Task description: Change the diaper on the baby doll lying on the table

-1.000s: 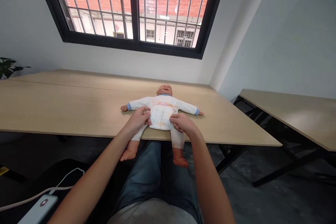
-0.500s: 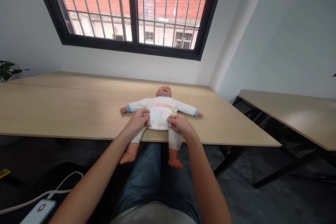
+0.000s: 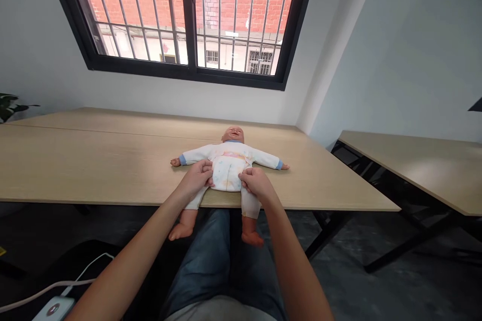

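A baby doll (image 3: 233,135) lies on its back on the wooden table (image 3: 113,160), head toward the window and arms spread wide. It wears a white top with blue cuffs and white leggings; its bare feet hang past the table's front edge. Around its hips is a white diaper (image 3: 227,174) with faint coloured prints. My left hand (image 3: 200,174) pinches the diaper's left edge between thumb and fingers. At the right edge, my right hand (image 3: 256,180) pinches the diaper in the same way. Both hands partly cover the tops of the doll's legs.
Behind the table is a barred window (image 3: 190,15) in a white wall. A second table (image 3: 414,160) stands at the right. A white power device (image 3: 54,308) with cables sits at lower left, and a plant (image 3: 11,106) shows at the far left.
The view has tilted up slightly, so everything sits a little lower in the picture. Both hands keep their pinch on the diaper's edges; the doll has not visibly moved.
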{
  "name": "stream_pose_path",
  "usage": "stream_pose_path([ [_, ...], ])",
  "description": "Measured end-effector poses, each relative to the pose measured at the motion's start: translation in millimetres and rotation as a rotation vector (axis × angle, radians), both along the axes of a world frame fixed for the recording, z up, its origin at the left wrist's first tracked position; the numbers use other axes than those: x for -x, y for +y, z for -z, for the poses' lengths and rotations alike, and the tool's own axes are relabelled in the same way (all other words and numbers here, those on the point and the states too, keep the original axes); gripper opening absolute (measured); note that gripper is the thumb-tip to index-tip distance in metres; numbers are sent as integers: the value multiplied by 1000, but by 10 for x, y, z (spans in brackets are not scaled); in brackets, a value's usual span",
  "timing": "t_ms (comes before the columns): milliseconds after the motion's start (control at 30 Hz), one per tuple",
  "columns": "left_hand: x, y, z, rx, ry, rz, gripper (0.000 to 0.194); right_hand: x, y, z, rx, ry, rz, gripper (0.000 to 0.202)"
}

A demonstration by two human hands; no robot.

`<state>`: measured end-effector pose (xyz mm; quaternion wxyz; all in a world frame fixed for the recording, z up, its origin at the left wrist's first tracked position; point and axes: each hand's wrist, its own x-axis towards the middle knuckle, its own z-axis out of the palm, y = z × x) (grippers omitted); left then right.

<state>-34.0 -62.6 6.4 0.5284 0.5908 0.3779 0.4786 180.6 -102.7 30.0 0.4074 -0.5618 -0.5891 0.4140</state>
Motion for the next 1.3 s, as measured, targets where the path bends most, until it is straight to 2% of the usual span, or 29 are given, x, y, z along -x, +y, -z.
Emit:
stream_pose_path([
  [167,36,32,15,9,-2,-28,25,-82,-30,40,-40,11,49,13],
  [367,-19,-28,-76,-53,173,-88,18,-97,-32,132,-254,-359,210,16],
  [500,-53,-104,-60,-104,280,-170,17,-60,-70,98,-226,-504,274,16],
  [567,-51,-134,-12,-186,347,-277,22,-42,-109,66,-211,-552,291,15],
  [667,-40,-165,49,-417,490,-421,37,-5,-179,23,-279,-597,339,16],
  [733,-33,-171,62,-559,601,-410,40,31,-213,12,-376,-586,327,13],
  [800,-17,-164,62,-628,710,-365,37,65,-227,24,-440,-562,273,17],
  [900,45,-140,73,-572,807,-330,36,77,-212,80,-423,-553,257,23],
  [1033,193,-87,143,-487,783,-285,40,-48,-135,193,-379,-505,337,19],
  [1167,263,40,157,-506,720,-351,32,-251,47,289,-343,-316,397,13],
  [1300,108,272,-7,-595,728,-457,28,-304,300,300,-380,-151,384,18],
])
